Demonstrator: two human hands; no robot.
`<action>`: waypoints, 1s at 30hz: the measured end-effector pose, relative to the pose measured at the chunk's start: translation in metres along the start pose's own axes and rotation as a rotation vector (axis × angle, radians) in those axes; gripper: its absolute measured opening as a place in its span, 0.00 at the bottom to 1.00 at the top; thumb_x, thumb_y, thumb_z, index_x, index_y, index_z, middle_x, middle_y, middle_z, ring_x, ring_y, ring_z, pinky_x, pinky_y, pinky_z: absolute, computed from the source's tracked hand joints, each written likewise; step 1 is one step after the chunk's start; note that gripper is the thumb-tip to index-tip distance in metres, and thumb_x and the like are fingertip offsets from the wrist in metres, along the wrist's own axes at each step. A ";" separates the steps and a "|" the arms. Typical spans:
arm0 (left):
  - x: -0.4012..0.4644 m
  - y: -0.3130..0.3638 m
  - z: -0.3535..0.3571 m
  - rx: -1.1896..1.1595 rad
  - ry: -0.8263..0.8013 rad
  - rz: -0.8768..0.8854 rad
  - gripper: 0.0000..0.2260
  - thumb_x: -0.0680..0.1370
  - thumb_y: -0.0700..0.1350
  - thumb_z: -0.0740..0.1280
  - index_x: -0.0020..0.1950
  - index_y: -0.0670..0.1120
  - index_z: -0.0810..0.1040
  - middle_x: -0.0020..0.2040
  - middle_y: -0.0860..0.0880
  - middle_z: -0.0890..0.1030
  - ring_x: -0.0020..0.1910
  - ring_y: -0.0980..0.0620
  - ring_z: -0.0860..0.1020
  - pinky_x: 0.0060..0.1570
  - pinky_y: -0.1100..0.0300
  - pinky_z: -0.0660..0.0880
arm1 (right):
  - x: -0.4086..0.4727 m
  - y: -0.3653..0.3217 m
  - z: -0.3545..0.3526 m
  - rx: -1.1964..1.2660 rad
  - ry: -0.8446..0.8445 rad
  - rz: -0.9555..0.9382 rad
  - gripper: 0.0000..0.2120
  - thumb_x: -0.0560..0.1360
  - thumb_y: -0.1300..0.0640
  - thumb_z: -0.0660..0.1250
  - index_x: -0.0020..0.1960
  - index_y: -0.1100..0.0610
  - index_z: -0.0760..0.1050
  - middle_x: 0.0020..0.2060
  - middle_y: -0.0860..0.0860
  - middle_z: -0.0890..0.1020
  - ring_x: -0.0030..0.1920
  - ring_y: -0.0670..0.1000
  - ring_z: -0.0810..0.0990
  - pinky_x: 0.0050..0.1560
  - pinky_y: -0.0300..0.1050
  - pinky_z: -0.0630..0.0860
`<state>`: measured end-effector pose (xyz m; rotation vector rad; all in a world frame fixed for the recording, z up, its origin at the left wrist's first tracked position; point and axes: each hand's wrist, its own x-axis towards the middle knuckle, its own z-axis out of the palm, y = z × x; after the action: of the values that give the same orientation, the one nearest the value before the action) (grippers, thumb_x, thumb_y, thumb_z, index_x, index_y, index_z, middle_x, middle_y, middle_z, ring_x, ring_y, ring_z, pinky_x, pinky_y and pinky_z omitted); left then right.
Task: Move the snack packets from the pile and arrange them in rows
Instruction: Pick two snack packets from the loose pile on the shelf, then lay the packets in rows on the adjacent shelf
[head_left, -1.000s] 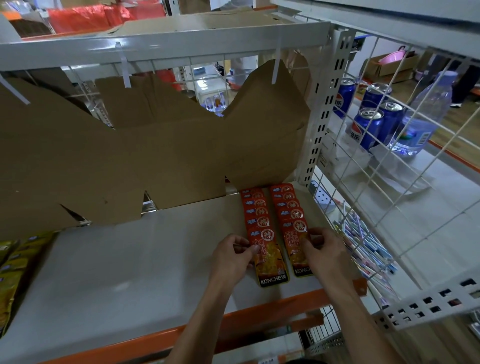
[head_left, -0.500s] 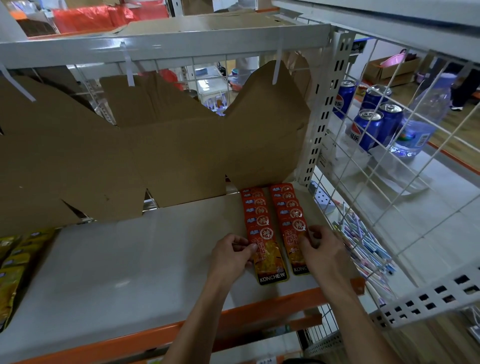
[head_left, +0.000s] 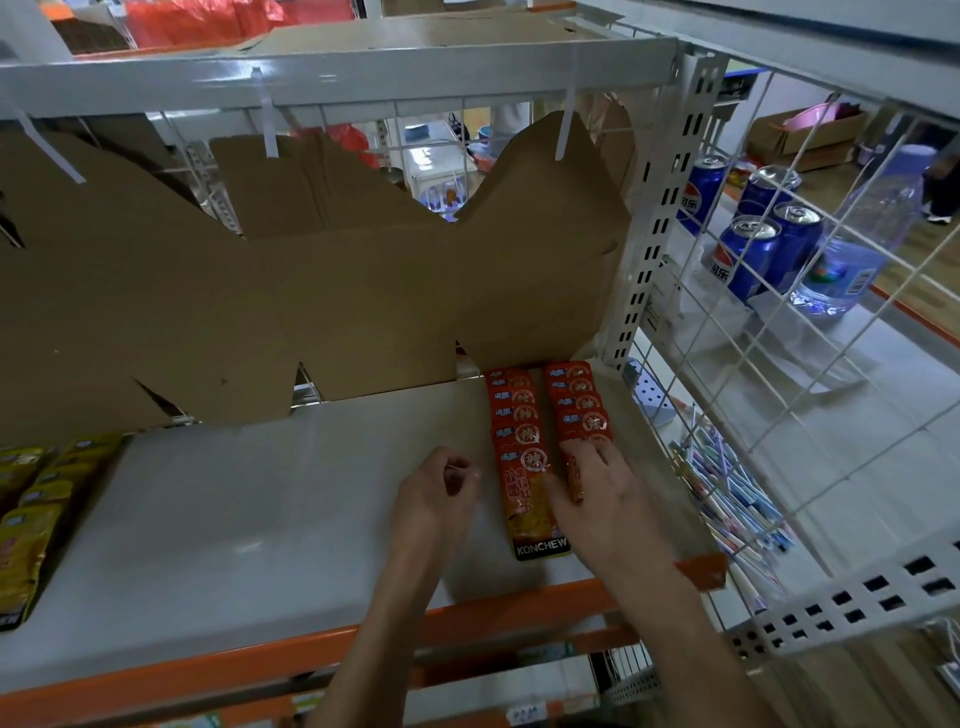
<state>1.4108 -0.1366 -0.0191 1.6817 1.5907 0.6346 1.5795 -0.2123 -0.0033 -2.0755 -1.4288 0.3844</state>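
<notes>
Two rows of red snack packets lie overlapped on the white shelf (head_left: 260, 519), running from the cardboard back towards the front edge. The left row (head_left: 519, 447) ends in a packet marked KONCHEW. My right hand (head_left: 602, 499) lies flat on the front packets of the right row (head_left: 579, 405), fingers spread over them. My left hand (head_left: 436, 493) hovers just left of the left row, fingers loosely curled and holding nothing. Yellow snack packets (head_left: 31, 514) lie at the shelf's far left.
Brown cardboard (head_left: 311, 291) lines the back of the shelf. A white wire grid (head_left: 779, 364) closes the right side; behind it stand blue cans (head_left: 753, 249), a water bottle (head_left: 857, 249) and loose pens (head_left: 727, 493). An orange rail (head_left: 260, 660) edges the front.
My left hand has let go of the left row's front packet and drawn back to the left. My right hand has slid forward and flattened over the right row.
</notes>
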 end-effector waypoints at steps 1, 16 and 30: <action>-0.002 -0.001 -0.002 0.044 0.025 0.022 0.07 0.80 0.50 0.66 0.56 0.52 0.78 0.49 0.55 0.82 0.48 0.58 0.79 0.45 0.61 0.77 | -0.001 -0.003 0.002 -0.031 -0.016 -0.036 0.20 0.78 0.45 0.64 0.67 0.52 0.72 0.62 0.51 0.74 0.60 0.53 0.74 0.62 0.53 0.74; -0.035 -0.042 -0.044 0.535 0.184 0.060 0.20 0.79 0.54 0.67 0.66 0.45 0.77 0.64 0.42 0.79 0.66 0.39 0.74 0.63 0.45 0.74 | -0.019 -0.052 0.030 -0.227 -0.299 -0.310 0.32 0.78 0.39 0.59 0.77 0.50 0.58 0.77 0.53 0.61 0.78 0.57 0.53 0.77 0.53 0.50; -0.089 -0.085 -0.147 0.582 0.265 -0.101 0.26 0.82 0.59 0.57 0.77 0.47 0.65 0.77 0.43 0.65 0.78 0.45 0.58 0.77 0.53 0.51 | -0.058 -0.149 0.080 -0.263 -0.494 -0.459 0.35 0.80 0.40 0.58 0.81 0.51 0.48 0.80 0.53 0.47 0.80 0.55 0.43 0.78 0.54 0.43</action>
<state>1.2341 -0.2014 0.0168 1.9639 2.1891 0.3698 1.4025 -0.2039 0.0192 -1.8313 -2.2949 0.5656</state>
